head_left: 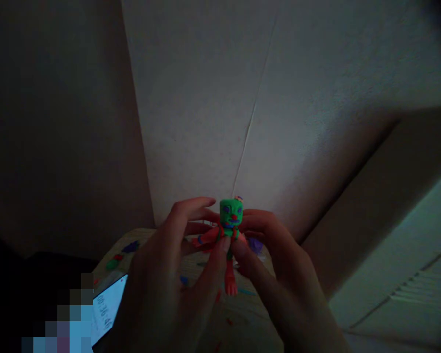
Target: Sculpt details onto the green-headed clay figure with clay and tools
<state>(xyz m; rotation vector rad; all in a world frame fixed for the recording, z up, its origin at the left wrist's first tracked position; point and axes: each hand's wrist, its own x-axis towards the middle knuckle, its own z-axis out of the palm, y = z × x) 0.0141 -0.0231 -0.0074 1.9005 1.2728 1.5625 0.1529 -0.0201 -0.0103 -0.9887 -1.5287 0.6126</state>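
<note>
Between both hands, above the table, a small modelling-clay figure [231,214] is held upright, facing the camera. Its head is a green block with purple eyes, a red nose and a blue mouth, and a small pale piece sits on top. Red straps cross the green body, and the limbs are orange-pink. My left hand [176,255] grips the body from the left, thumb on its front. From the right, my right hand [275,260] closes on it, thumb on the front too. The fingers behind the figure are partly hidden.
Below lies a small wooden table [147,234] with green clay [112,264], purple clay [256,245] and several red bits. A lit phone [109,309] showing a timer lies at the lower left. Walls [206,108] meet in a corner behind, and a pale panelled surface [397,264] stands at right.
</note>
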